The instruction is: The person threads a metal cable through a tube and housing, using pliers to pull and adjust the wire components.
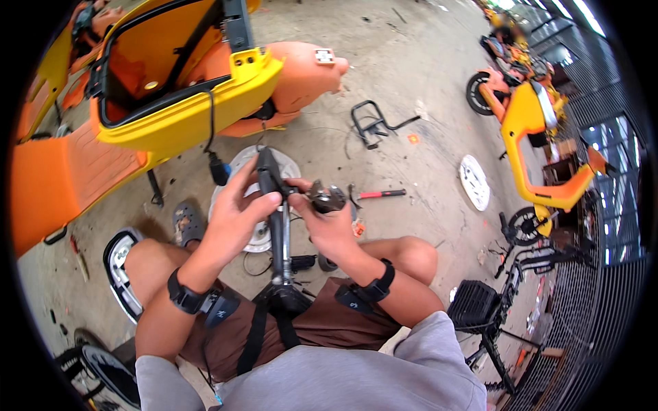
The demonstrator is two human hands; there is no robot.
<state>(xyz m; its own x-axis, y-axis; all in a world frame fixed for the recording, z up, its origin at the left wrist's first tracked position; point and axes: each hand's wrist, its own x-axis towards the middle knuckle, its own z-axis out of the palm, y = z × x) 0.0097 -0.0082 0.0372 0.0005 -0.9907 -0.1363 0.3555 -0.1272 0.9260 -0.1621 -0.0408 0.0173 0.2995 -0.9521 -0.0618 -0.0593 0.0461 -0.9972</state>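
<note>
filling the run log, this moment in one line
left hand: holds black part | right hand: holds metal tool | floor: red-handled hammer

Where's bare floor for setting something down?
Bare floor lies between the hammer and white oval cover, and just beyond the black metal frame. It's crowded around your left hand, with a white disc and grey clog.

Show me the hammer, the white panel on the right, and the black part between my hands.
Hammer (373, 194), head view: red handle.
White panel (474, 183), head view: middle.
Black part (269, 170), head view: upper section.
</note>
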